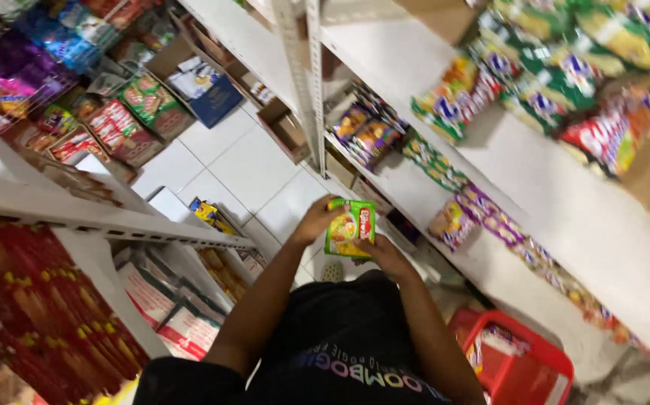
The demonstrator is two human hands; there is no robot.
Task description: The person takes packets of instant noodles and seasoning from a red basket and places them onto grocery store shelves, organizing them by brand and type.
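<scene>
Fingers [323, 217] of the left hand [316, 222] curled around the upper left edge of a green snack packet [350, 229], closed on it. Fingers of the right hand [385, 253] wrapped under the lower right corner of the same packet, also closed on it, though each fingertip too small to tell apart. Packet held upright between both hands, in front of the body, above the white tiled floor [254, 169] of a narrow shop aisle.

To the right, long white shelves [565, 217] with rows of colourful snack bags: purple and yellow packets [366, 133] just beyond the hands, green and red bags [557, 82] higher up, blurred. Lower right, near the right elbow, a red plastic basket [542, 360] with some packets inside. To the left, another white shelf [107, 214] with red wrapped goods [40, 315] below it and flat red-and-white boxes [167, 300] leaning lower down. Further along the floor, cardboard boxes [197, 82], one blue, with more packets in them.
</scene>
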